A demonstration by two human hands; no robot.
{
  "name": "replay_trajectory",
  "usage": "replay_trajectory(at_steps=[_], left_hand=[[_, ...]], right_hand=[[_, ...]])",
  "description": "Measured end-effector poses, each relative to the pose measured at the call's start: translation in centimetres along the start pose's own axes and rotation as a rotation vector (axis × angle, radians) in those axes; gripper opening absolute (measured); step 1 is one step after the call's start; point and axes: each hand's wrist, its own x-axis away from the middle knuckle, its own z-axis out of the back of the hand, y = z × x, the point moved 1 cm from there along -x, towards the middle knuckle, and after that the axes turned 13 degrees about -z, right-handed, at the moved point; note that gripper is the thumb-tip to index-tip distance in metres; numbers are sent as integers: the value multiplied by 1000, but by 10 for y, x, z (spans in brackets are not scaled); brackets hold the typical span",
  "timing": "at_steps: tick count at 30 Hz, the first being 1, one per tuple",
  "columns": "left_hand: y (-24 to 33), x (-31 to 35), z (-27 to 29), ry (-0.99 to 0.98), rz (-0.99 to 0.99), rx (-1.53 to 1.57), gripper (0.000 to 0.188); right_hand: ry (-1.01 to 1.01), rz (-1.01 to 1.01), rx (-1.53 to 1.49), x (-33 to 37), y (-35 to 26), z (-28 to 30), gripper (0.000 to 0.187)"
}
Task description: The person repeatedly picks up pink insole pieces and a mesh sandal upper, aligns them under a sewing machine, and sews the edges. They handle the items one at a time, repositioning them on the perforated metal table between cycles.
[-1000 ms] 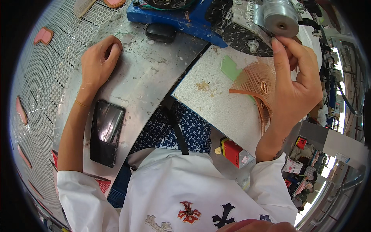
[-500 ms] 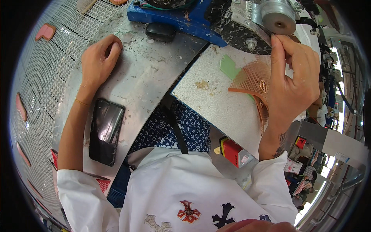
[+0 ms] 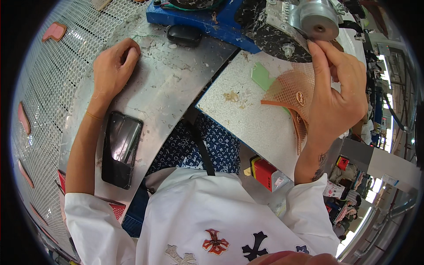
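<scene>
A speckled pale-grey tabletop (image 3: 243, 119) bears a curved orange-brown honeycomb-mesh piece (image 3: 286, 86), long axis partly masked, left of and bodyward from the fingertips of the nearer bare right hand (image 3: 338, 95), which, the bare left hand (image 3: 114, 66) lying loosely curled well apart, reaches forward, grip pinched closed, contents hidden, just beneath a silver cylindrical metal roller (image 3: 319, 27).

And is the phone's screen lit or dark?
Dark: the phone, lying on the metal table, shows only dull reflections and no lit display.

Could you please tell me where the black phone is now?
In the head view, the black phone lies on the left metal table, just right of the left forearm, below the left hand.
</scene>
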Motion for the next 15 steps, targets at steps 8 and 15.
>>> replay_trajectory(at_steps=[8, 15], left_hand=[[4, 0, 1, 8, 2, -2, 19], [2, 0, 0, -18, -3, 6, 19]], right_hand=[[-42, -2, 31, -1, -5, 2, 14], [-2, -17, 21, 3, -5, -1, 15]])
